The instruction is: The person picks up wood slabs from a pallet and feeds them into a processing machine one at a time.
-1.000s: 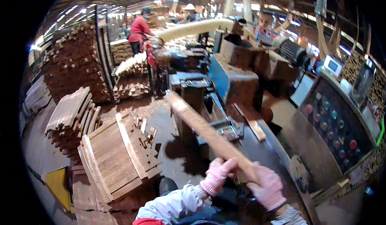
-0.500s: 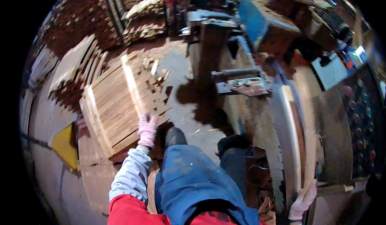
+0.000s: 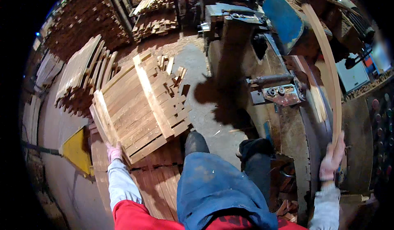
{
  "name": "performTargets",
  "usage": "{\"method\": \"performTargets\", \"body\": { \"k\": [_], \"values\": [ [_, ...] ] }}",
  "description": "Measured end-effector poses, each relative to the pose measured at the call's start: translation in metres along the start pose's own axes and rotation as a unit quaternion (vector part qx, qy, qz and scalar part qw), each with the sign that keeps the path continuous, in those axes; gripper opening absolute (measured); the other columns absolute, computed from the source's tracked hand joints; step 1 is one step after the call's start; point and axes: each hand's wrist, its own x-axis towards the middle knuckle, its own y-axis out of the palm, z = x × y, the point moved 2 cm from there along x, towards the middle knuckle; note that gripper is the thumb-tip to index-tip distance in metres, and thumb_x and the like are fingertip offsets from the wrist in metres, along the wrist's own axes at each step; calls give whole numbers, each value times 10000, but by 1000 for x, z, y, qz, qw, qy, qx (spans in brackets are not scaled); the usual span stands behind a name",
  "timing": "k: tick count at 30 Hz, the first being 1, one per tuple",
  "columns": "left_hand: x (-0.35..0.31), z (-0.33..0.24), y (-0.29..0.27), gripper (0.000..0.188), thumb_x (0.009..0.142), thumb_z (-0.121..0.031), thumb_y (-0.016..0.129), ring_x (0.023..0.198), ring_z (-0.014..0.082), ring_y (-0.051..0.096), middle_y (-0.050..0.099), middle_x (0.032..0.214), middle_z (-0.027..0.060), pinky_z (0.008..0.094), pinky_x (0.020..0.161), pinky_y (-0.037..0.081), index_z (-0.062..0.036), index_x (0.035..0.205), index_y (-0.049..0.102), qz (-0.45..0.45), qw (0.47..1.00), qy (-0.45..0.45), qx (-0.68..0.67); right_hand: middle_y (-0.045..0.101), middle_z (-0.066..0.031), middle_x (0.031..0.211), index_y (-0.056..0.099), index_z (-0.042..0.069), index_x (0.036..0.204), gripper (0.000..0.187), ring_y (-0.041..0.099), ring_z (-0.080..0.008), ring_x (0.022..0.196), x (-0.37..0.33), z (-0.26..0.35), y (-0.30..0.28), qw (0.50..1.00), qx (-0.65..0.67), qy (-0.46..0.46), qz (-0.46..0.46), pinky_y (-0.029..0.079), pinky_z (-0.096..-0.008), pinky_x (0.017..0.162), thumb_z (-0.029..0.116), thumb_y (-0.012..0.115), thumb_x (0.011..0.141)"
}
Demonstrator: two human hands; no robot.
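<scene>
My left hand [image 3: 115, 152], in a pink and white glove, is at the near left corner of a layer of brown wooden boards [image 3: 133, 106]. Its fingers close on the near end of a pale wooden strip [image 3: 104, 115] lying across that layer; the fingertips are partly hidden. A second pale strip [image 3: 152, 94] crosses the boards farther right. On the far right, my right hand [image 3: 332, 158], gloved alike, grips the near end of a long, narrow wooden board [image 3: 328, 61]. That board stretches away past the machine's blue guard [image 3: 282, 18].
A woodworking machine [image 3: 283, 92] with rollers stands to the right. Another pale wood piece [image 3: 317, 100] lies along its bed. More stacked boards [image 3: 80, 72] stand at the left, near a yellow panel [image 3: 78, 152]. Wood scraps lie on the grey floor [image 3: 197, 72].
My left hand has moved left, from the right strip's near end to the left strip's. My right hand and its long board have shifted forward. The view has turned slightly.
</scene>
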Motion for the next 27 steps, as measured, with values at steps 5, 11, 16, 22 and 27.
{"method": "performTargets", "body": {
  "k": [5,11,16,22,27],
  "values": [
    [23,15,44,833,837,-579,680,1192,430,574,556,1364,220,560,989,474,-184,1506,379,-142,989,22,45,477,-157,1502,442,12,1493,490,458,-304,1345,-156,-10,-125,979,-158,82,99,341,-397,1130,133,498,1021],
    [-3,-16,36,481,843,-391,710,1060,333,665,676,1162,193,408,906,540,-55,1184,669,-63,992,111,13,495,-207,1467,535,-1,1413,439,512,-356,1299,-213,-3,-166,958,-238,92,132,383,-429,1114,65,541,979],
    [-86,-70,-1,657,757,-262,752,1068,377,661,681,1144,236,435,945,526,-16,1328,541,36,981,97,-164,604,-299,1283,666,16,1273,327,560,-471,1209,-104,34,-104,962,-248,-46,107,460,-481,1049,103,612,963],
    [-169,-42,-14,643,879,-125,710,1079,226,612,621,1232,120,364,922,527,-2,1442,424,181,719,186,-645,488,-191,1485,534,35,1426,443,464,-363,1356,5,-12,1,990,-23,-123,60,377,-447,1120,19,513,984],
    [-322,-113,-48,835,865,-123,741,1089,223,579,574,1293,92,361,929,514,-52,1554,275,226,673,268,-651,433,-152,1546,477,57,1478,532,394,-310,1427,78,2,66,983,11,-151,103,301,-398,1181,-18,525,954]
  ]
}}
